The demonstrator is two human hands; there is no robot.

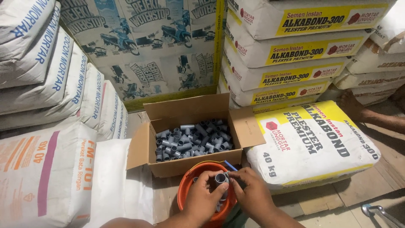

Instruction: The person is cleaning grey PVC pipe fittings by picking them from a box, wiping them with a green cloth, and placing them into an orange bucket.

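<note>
While your hands meet over the round orange plastic bucket [185,190], both pinch one short grey plastic pipe fitting [220,178]: your left hand [205,196] curls its fingers around the side, and your right hand [252,192] closes thumb and fingertips on the rim. The fitting sits just above the bucket's mouth, in front of the open brown cardboard box [192,164] heaped with more grey fittings [192,141]. It looks light, stiff and smooth, so it could slip; grip it across the round wall rather than at the thin edge. White cement sacks [314,145] lie stacked on both sides and behind the box.
</note>
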